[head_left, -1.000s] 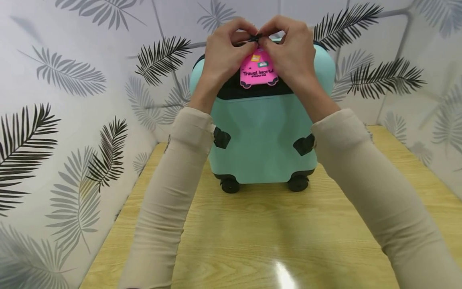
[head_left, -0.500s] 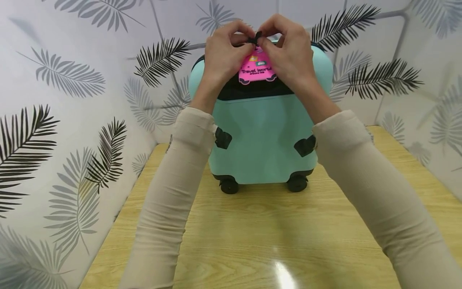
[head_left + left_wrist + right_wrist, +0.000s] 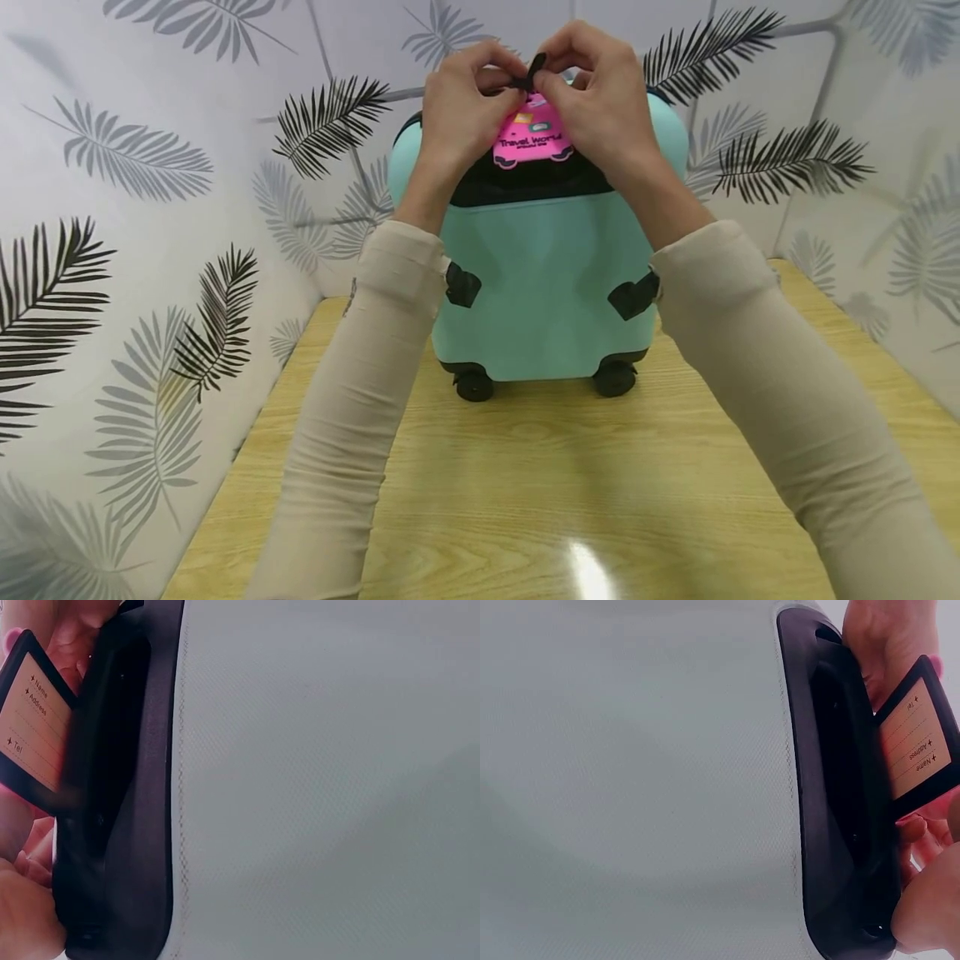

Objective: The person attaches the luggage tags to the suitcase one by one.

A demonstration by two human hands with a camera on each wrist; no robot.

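A mint-green suitcase (image 3: 547,283) stands upright on its black wheels. At its top, a pink luggage tag (image 3: 528,142) printed "Travel World" hangs in front of the black handle area (image 3: 540,185). The left hand (image 3: 467,104) pinches the tag's black strap (image 3: 537,67) from the left. From the other side the right hand (image 3: 606,100) pinches the same strap, whose free end sticks up between the fingertips. Both wrist views show the tag's back, a card (image 3: 37,712) with Name, Address and Tel lines, beside the dark carry handle (image 3: 847,765).
The suitcase rests on a yellow wood-grain table (image 3: 525,483). Behind and to the left rises a pale wall covering (image 3: 150,250) with black and grey leaf prints. Black corner pieces (image 3: 633,297) jut from the suitcase front near both sleeves.
The strap's free end now stands higher between the fingertips. The tag has risen slightly, and the right hand has shifted a little up; the left hand keeps its pinch.
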